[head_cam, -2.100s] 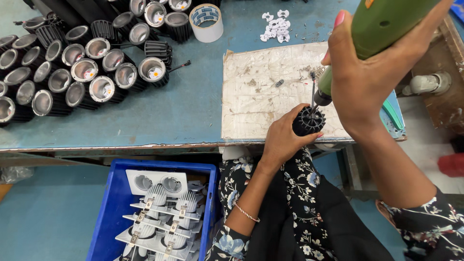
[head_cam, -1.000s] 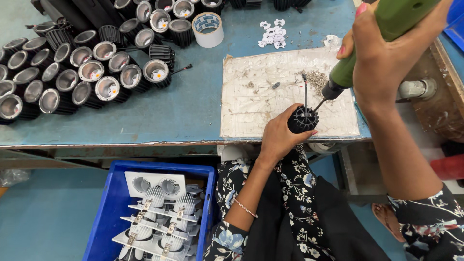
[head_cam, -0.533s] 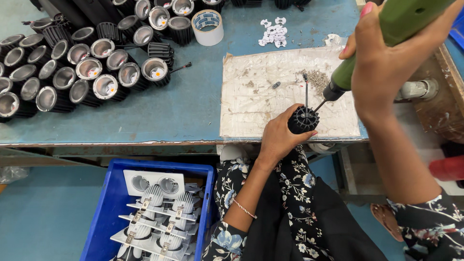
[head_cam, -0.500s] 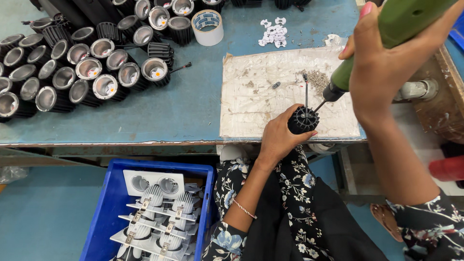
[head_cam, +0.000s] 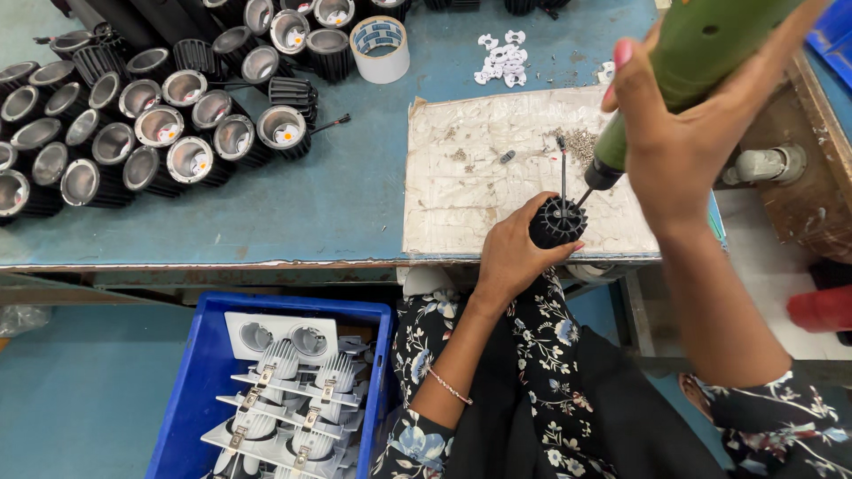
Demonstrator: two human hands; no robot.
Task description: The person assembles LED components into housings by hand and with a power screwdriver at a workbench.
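We are fastening a black finned heat sink [head_cam: 557, 222] at the lower right of the counter [head_cam: 337, 200]; our left hand [head_cam: 515, 253] wraps it tight. Our right hand [head_cam: 679, 151] clenches the green electric screwdriver [head_cam: 688, 66], bit angled in. Next, we judge, steady downward pressure. It rests on a scuffed cardboard pad [head_cam: 470, 177].

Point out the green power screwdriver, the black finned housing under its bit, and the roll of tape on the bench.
Green power screwdriver [head_cam: 697, 53], head view: middle of its green body.
Black finned housing [head_cam: 557, 223], head view: its finned top.
Roll of tape [head_cam: 380, 50], head view: its white outer wall.
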